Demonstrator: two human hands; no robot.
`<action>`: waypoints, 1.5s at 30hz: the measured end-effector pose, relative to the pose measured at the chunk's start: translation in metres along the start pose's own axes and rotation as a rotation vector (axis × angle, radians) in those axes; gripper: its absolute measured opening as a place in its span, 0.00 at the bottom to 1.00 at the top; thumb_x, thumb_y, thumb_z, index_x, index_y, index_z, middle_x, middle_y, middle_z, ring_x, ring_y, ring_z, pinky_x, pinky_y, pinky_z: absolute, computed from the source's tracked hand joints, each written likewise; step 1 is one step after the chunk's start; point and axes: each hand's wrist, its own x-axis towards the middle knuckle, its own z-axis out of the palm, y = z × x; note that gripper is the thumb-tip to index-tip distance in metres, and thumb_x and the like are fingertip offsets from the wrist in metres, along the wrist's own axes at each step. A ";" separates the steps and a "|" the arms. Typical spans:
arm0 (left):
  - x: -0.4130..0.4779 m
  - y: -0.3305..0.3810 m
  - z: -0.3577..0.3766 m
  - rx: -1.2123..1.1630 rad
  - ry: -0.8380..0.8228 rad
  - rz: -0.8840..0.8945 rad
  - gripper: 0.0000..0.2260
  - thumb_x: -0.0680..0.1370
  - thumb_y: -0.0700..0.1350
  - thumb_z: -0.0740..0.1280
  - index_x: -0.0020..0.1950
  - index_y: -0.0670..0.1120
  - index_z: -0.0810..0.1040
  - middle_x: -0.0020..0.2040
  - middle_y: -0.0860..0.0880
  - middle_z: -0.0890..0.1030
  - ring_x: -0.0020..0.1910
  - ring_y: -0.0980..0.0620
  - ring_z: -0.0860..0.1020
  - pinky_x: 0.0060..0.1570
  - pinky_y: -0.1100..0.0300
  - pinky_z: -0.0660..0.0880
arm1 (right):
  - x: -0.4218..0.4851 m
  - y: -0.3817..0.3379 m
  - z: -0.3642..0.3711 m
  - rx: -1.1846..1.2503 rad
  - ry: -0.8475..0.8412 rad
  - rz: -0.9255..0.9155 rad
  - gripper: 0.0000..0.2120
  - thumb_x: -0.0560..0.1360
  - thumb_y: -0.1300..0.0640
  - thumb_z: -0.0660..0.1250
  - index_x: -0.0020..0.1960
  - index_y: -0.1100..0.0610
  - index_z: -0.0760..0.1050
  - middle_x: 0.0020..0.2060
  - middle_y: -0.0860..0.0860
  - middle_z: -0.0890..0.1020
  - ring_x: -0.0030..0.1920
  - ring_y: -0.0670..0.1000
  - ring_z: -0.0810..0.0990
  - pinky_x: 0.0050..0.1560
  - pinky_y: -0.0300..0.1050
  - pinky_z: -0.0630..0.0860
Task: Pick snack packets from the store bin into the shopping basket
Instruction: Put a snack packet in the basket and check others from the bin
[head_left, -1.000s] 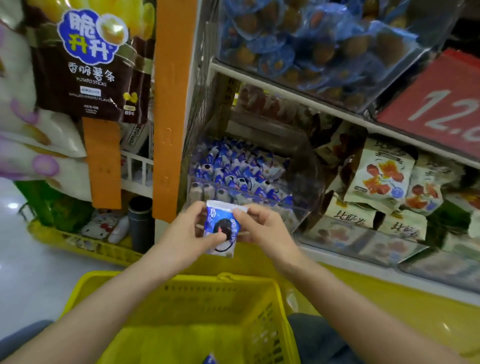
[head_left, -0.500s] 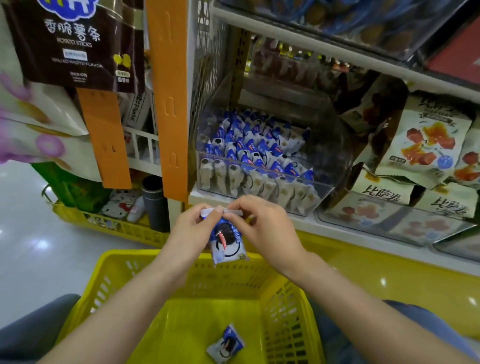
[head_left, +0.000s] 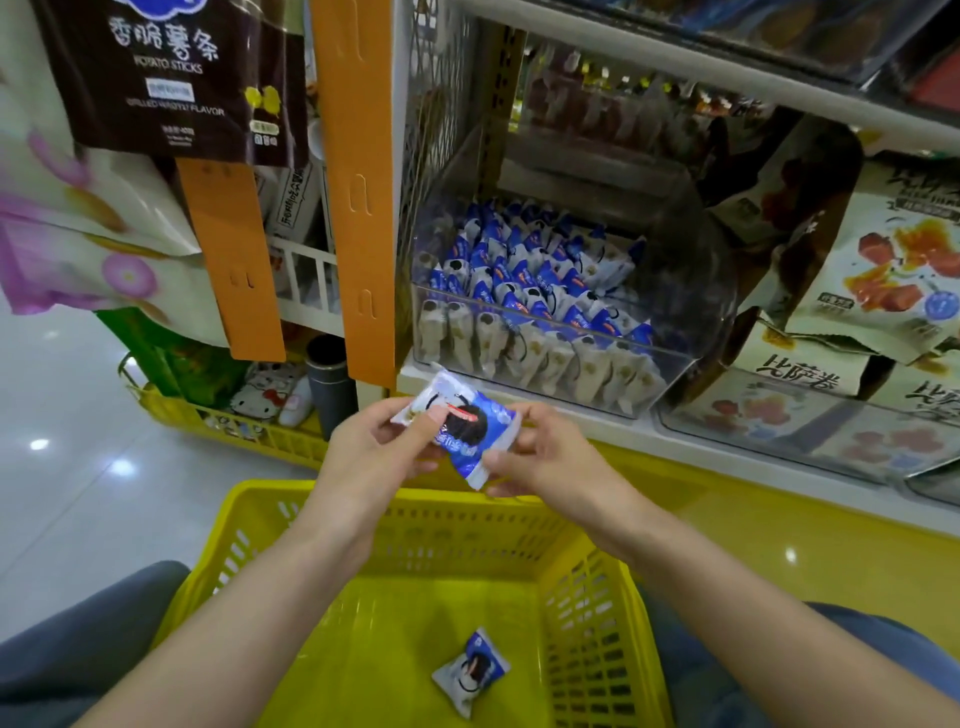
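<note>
Yellow perforated plastic shopping basket (head_left: 587, 613) occupies the lower centre of the frame, open side up. Clear plastic store bin (head_left: 696, 291) stands on the shelf at centre right, stocked with rows of blue-and-white packets. Left hand (head_left: 374, 457) and right hand (head_left: 545, 457) meet at mid-frame above the basket's far rim, fingers pinching opposite edges of one blue-and-white snack packet (head_left: 462, 428), tilted, just below the bin. A second blue-and-white packet (head_left: 470, 670) lies on the basket floor.
</note>
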 end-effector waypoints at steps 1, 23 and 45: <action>0.000 0.000 -0.002 0.049 -0.008 0.038 0.02 0.75 0.44 0.68 0.47 0.49 0.79 0.39 0.51 0.84 0.37 0.58 0.82 0.35 0.67 0.78 | -0.001 0.002 0.000 -0.102 -0.039 -0.004 0.17 0.73 0.70 0.65 0.60 0.65 0.67 0.52 0.64 0.80 0.41 0.49 0.79 0.41 0.38 0.78; -0.022 0.002 -0.012 0.059 0.028 0.146 0.05 0.77 0.42 0.64 0.44 0.44 0.78 0.40 0.44 0.82 0.38 0.53 0.79 0.39 0.58 0.76 | -0.001 0.003 0.029 -0.227 -0.079 -0.215 0.13 0.75 0.59 0.67 0.58 0.61 0.74 0.52 0.56 0.82 0.53 0.55 0.81 0.57 0.56 0.75; -0.011 -0.011 -0.007 0.335 0.110 0.160 0.12 0.75 0.41 0.68 0.55 0.48 0.69 0.53 0.52 0.75 0.49 0.57 0.75 0.46 0.67 0.70 | 0.014 0.006 0.018 -0.284 0.330 -0.276 0.08 0.74 0.58 0.66 0.37 0.49 0.73 0.32 0.43 0.78 0.34 0.44 0.77 0.38 0.46 0.78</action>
